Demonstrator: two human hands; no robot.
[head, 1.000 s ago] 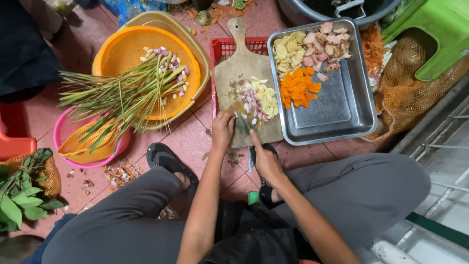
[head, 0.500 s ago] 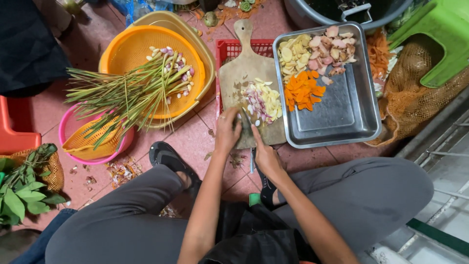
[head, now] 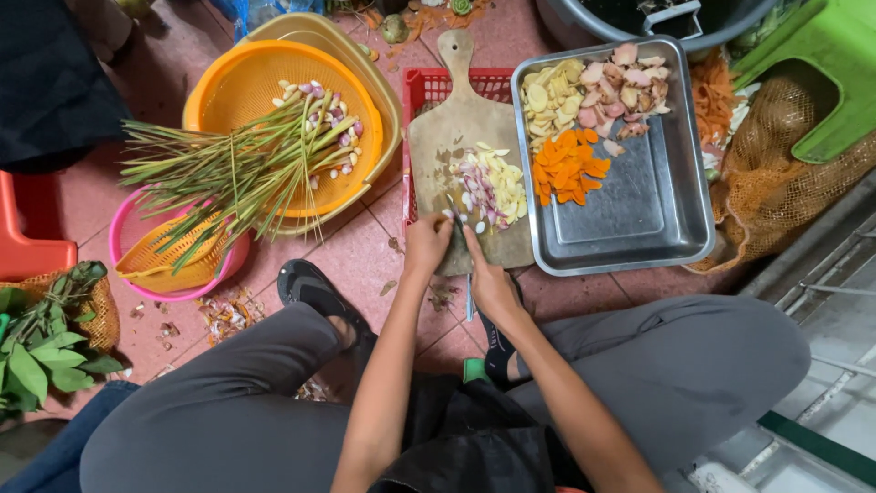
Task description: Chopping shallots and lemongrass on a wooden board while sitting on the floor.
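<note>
Red floor tiles [head: 365,251] carry everything: a steel tray [head: 639,210] at right already holds sliced ginger, carrot and pale roots, an orange colander [head: 239,87] at left keeps uncut lemongrass [head: 237,169] and whole shallots, so much remains. On the wooden chopping board [head: 456,119], chopped shallots [head: 488,187] pile up; left hand [head: 427,245] curls around a piece, right hand [head: 491,278] closed around a knife handle
</note>
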